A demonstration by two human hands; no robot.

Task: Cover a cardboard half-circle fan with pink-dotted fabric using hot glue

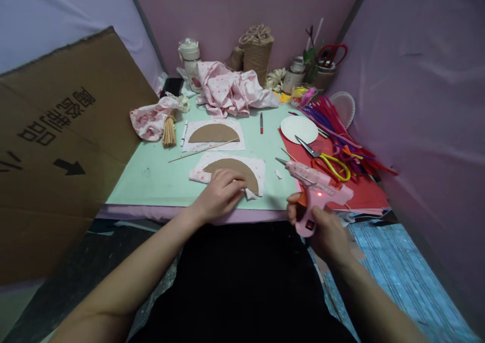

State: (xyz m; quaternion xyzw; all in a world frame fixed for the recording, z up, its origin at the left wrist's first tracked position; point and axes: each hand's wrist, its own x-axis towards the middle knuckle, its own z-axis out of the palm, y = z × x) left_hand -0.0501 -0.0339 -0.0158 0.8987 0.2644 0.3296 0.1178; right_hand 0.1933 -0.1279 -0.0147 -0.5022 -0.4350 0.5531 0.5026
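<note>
My right hand [328, 232] grips a pink glue gun [322, 184] by its handle, fingers at the orange trigger. The gun has a glowing red light, and its nozzle points left over the table. My left hand [223, 191] rests on the nearer cardboard half-circle [242, 171], its fingers curled together at the lower edge of the patterned fabric piece [259, 168] under the cardboard. One fabric corner is turned up beside the fingertips, which are partly hidden. Farther back, a second cardboard half-circle [214, 132] lies on another fabric piece [189, 126], with a thin stick [200, 151] across it.
Yellow-handled scissors [335, 166], a white paper disc [299, 129] and pipe cleaners [333, 115] lie at right on red sheets [373, 194]. Crumpled fabric [231, 88], a bottle [189, 55] and twine [257, 52] stand behind. A large cardboard panel [76, 156] blocks the left side.
</note>
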